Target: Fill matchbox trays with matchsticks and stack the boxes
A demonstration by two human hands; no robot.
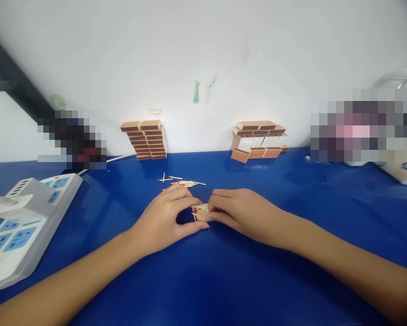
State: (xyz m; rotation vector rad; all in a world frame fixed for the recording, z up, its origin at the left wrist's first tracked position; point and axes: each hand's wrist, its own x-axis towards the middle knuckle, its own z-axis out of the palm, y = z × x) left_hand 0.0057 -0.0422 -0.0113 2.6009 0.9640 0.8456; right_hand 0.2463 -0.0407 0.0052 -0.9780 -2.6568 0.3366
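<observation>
A small white matchbox tray (200, 212) with red-tipped matches in it lies between my hands on the blue table (203, 280). Thumb and fingers of my left hand (171, 215) grip its left part from the front and back. My right hand (237, 210) has its fingers pinched together at the tray's right end, covering that end. Just behind my left hand, a loose pile of matches (186, 184) is spread on the table.
Against the white wall stand two stacks of matchboxes, one at the left (149, 141) and one at the right (259, 140). A power strip (50, 226) with a plug lies at the left. A package (402, 158) sits at the far right, near blurred items.
</observation>
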